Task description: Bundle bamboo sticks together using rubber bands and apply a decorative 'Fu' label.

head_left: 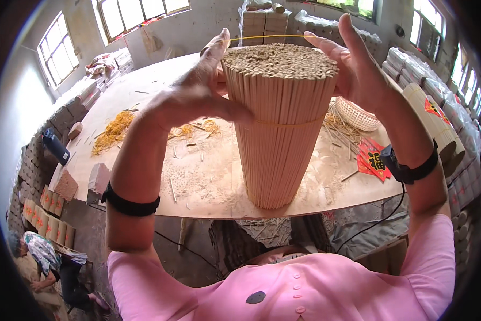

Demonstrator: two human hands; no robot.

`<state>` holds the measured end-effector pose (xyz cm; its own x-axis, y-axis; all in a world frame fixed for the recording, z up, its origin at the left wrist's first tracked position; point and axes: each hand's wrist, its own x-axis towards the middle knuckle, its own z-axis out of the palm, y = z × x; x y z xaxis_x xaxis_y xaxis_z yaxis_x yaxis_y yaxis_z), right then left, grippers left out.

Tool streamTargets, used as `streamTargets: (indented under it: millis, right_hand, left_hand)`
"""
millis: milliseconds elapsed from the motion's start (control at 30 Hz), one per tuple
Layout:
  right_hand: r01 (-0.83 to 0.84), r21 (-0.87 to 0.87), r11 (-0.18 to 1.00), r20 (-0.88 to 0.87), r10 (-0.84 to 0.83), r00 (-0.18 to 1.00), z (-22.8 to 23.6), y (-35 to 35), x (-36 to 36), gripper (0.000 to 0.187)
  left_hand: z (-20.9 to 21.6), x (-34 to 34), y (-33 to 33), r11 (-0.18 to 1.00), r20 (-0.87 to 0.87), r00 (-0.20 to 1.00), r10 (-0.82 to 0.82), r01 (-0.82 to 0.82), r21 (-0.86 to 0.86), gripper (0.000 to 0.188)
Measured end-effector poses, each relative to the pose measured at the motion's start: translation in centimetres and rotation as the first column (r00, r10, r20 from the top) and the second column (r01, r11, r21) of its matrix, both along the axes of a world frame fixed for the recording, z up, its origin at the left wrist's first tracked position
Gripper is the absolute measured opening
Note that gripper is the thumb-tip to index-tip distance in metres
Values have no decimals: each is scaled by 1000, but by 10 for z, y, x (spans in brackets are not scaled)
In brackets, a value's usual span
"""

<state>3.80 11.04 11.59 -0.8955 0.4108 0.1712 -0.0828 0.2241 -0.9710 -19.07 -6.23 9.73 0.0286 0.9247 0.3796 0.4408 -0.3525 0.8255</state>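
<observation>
A tall, round bundle of thin wooden sticks (278, 155) stands upright near the table's front edge. One yellow rubber band (294, 125) circles it partway up. A second yellow rubber band (267, 37) is stretched taut between my hands, behind the bundle's top. At the bundle's upper left is my left hand (205, 88), its fingertips holding the band and its thumb along the sticks, slightly blurred. My right hand (361, 69) is at the upper right, the band on its fingers and its thumb pointing up. The fingers behind the bundle are partly hidden.
On the pale wooden table (197, 171) lie a heap of yellow rubber bands (115, 131), loose sticks, a woven basket (358, 114) and red paper cards (373, 160). A dark bottle (55, 145) stands at left. Wrapped bundles line the walls. Another person (53, 262) sits at lower left.
</observation>
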Motion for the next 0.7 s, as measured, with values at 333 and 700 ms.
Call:
streamTargets:
  millis: [333, 700]
  right_hand:
    - [29, -472, 881, 26, -19, 999, -15, 41, -17, 77]
    - [-20, -87, 996, -592, -35, 805, -111, -27, -12, 86]
  left_hand:
    - [-32, -40, 43, 993, 447, 887, 119, -95, -74, 90]
    - [-117, 8, 38, 737, 481, 559, -676, 529, 421, 77]
